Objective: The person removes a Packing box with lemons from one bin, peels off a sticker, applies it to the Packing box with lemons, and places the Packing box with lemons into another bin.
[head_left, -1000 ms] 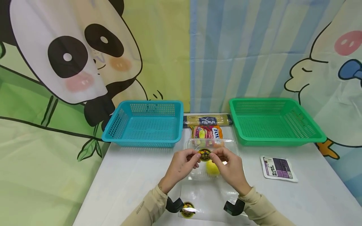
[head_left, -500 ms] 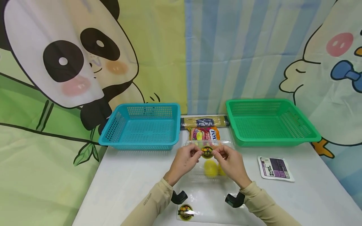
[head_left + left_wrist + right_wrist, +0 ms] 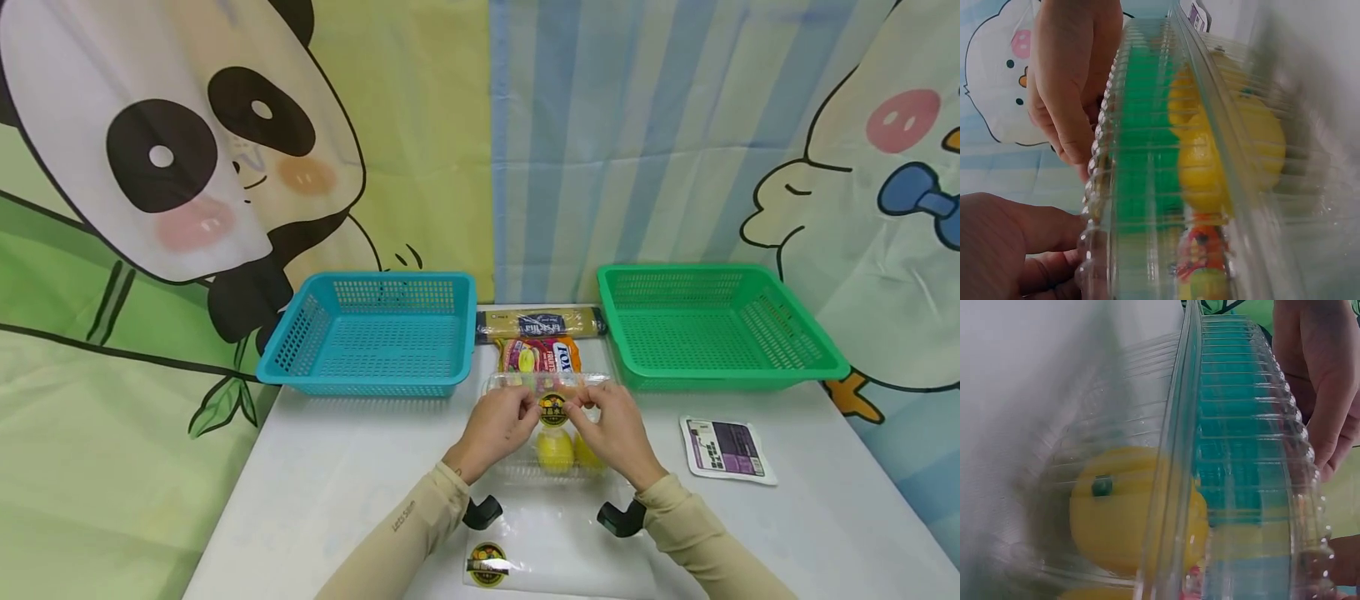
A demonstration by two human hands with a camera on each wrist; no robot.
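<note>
A round black-and-gold label sticker (image 3: 553,410) lies between my two hands, over the lid of a clear plastic clamshell box (image 3: 517,468). My left hand (image 3: 497,423) pinches its left edge between thumb and fingers. On the opposite edge, my right hand (image 3: 615,429) holds it the same way. Seen from both wrists, the fingertips are right at the ribbed lid. Yellow fruits (image 3: 555,450) show through the plastic; one fruit (image 3: 1116,515) has a small green stem end in the right wrist view. The box's lid is down.
Below the box lies a glossy sheet (image 3: 577,558) bearing another round sticker (image 3: 487,565). Behind it are a candy bag (image 3: 540,355) and a pasta pack (image 3: 540,323). A blue basket (image 3: 367,390) stands left, a green basket (image 3: 738,383) right. A purple-and-white packet (image 3: 727,450) lies to the right.
The sticker, held between both hands, has shifted slightly relative to the lid, and the yellow fruits now show more fully beneath it. The head view has also shifted a little.
</note>
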